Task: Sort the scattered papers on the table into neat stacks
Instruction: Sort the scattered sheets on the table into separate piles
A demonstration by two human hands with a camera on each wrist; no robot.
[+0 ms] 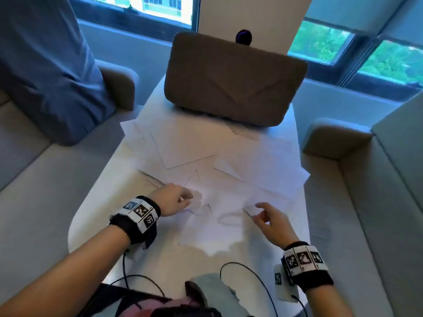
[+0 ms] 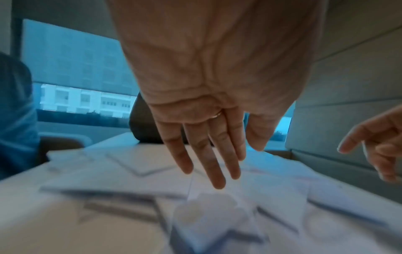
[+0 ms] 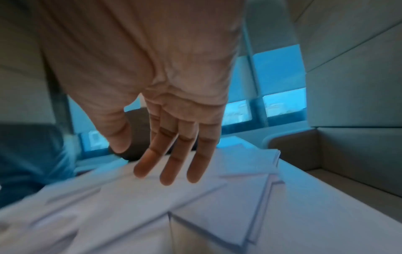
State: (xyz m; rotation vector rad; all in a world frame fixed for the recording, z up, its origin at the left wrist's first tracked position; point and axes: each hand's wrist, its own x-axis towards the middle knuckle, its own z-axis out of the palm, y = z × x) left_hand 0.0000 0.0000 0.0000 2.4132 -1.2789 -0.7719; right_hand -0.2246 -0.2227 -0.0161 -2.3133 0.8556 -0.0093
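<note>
Many white papers (image 1: 217, 156) lie scattered and overlapping across the white table (image 1: 96, 202). My left hand (image 1: 186, 199) hovers over the near left part of the spread. Its fingers (image 2: 215, 171) are straight and point down at the sheets (image 2: 272, 197), holding nothing. My right hand (image 1: 261, 212) is over the near right part, beside a lifted paper corner. In the right wrist view its fingers (image 3: 172, 171) are stretched out just above the sheets (image 3: 195, 206), with nothing pinched. The right hand (image 2: 374, 147) also shows at the edge of the left wrist view.
A brown cushion (image 1: 233, 81) stands on the far end of the table, on the papers' far edge. Beige sofas flank the table on the left (image 1: 45, 191) and right (image 1: 343, 202). A blue pillow (image 1: 45, 65) leans on the left sofa. Black cables (image 1: 240, 268) cross the near table edge.
</note>
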